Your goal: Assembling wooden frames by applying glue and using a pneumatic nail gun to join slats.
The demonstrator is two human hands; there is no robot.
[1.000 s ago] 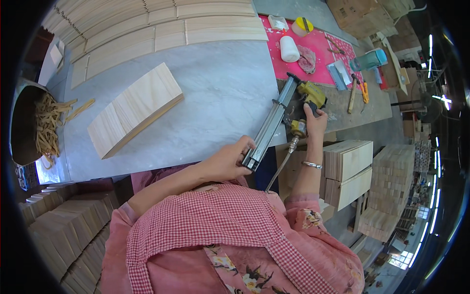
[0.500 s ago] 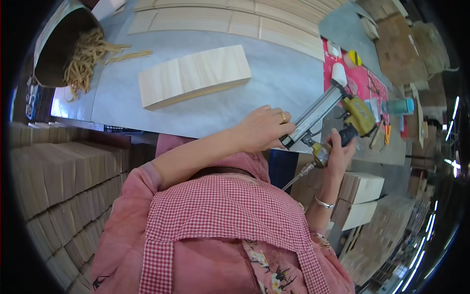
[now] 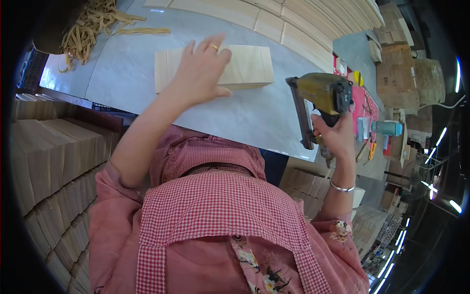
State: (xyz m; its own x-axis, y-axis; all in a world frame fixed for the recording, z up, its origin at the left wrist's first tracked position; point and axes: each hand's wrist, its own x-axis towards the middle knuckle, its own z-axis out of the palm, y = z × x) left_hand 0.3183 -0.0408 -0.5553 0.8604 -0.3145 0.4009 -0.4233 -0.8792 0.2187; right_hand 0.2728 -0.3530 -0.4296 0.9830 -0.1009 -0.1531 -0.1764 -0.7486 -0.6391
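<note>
A pale wooden box-like piece [image 3: 250,64] lies on the grey tabletop [image 3: 235,115]. My left hand [image 3: 201,71] is over it, fingers spread and slightly blurred, hiding part of its top; whether the fingertips touch the wood I cannot tell. Off to the right, my right hand [image 3: 341,138] grips an olive-yellow and black nail gun [image 3: 320,92] by its handle. The gun is raised at the table's right side, its long magazine pointing down toward the near edge, apart from the wood.
Long rows of pale wood strips [image 3: 264,20] line the table's far side. A heap of yellowish bands [image 3: 88,36] lies at far left. Wooden blocks [image 3: 54,152] are stacked below on the left. At right are a teal bottle [image 3: 387,128], orange-handled tool [image 3: 373,151] and cardboard boxes [image 3: 396,73].
My left hand has left the gun's magazine and moved left over the wooden piece. The nail gun has been turned upright in my right hand.
</note>
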